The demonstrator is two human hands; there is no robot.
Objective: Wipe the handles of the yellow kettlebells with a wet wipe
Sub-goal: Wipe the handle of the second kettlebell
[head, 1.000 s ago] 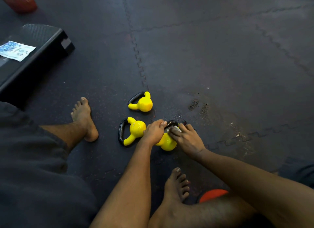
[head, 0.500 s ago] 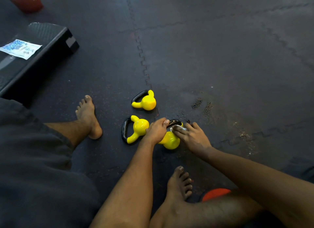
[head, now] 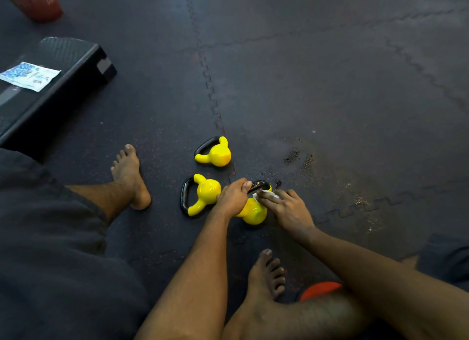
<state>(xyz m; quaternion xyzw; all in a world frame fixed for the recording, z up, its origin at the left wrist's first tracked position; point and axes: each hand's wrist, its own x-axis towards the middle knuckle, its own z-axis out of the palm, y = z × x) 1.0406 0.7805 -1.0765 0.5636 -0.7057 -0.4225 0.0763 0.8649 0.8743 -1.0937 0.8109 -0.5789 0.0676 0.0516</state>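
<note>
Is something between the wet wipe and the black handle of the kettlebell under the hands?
Nothing visible. The right hand holds the wet wipe straight against the handle; the left hand grips the kettlebell beside it, not across that spot.

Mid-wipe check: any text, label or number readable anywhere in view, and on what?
None readable.
White packet on the black step: blue print, too blurred to read.
Far kettlebell, left kettlebell, held kettlebell, wet wipe: no marking shows.
Red container: no text shows.
</note>
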